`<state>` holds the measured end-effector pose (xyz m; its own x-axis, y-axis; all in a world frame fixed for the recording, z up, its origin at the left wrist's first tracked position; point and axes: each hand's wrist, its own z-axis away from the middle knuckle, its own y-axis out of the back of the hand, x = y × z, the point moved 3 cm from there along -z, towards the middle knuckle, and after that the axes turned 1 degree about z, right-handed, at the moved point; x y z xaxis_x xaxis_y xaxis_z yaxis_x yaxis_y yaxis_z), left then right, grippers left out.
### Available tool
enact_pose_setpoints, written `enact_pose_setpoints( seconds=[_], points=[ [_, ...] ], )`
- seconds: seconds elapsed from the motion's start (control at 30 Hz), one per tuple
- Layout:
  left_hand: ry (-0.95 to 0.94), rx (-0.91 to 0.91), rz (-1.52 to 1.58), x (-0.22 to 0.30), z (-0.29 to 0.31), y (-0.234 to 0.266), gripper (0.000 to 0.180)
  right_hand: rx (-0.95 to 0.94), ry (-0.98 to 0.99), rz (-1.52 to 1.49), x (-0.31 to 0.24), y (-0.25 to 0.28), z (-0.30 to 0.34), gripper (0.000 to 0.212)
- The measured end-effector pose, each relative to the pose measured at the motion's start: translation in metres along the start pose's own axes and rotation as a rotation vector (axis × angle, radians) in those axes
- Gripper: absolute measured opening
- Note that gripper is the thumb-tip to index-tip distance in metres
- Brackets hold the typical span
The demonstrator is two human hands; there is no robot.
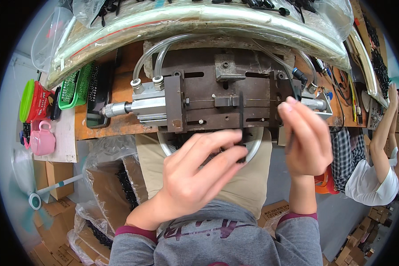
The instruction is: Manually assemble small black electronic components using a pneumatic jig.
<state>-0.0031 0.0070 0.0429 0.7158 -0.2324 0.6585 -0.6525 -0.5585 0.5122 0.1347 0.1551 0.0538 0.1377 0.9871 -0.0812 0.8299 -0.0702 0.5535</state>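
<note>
In front of the metal press fixture [204,119], my left hand [195,166] pinches a thin black strip [241,106] that stands upright before the fixture's middle. Farther right, my right hand [308,137] has its thumb and fingers closed on another slim black piece [296,90], partly hidden by the fingers and blurred. Between the fixture's two side blocks sits a small grey metal block [225,101] with a thin wire or pin reaching out to each side. Air cylinders [150,108] with clear hoses [142,57] flank the fixture.
Black parts [266,5] lie on a plastic-wrapped ledge [199,17] behind the fixture. To the left are a green basket [70,91], a black tray [97,106] and a pink mug [43,139]. Below are a white-rimmed container [254,148] at my lap and an open carton [106,181]. Another person [372,181] works at right.
</note>
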Motion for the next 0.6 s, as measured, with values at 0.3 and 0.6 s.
enact_pose_setpoints(
  seconds=[0.3,0.6],
  points=[
    [-0.033,-0.079,-0.398,-0.021,-0.008,-0.024,0.028,0.124,-0.940,-0.863,-0.001,0.013,-0.003,0.015],
    [-0.246,0.083,-0.305,-0.008,-0.005,-0.012,0.032,-0.026,-1.268,-1.172,0.000,0.001,0.010,0.011]
  ],
)
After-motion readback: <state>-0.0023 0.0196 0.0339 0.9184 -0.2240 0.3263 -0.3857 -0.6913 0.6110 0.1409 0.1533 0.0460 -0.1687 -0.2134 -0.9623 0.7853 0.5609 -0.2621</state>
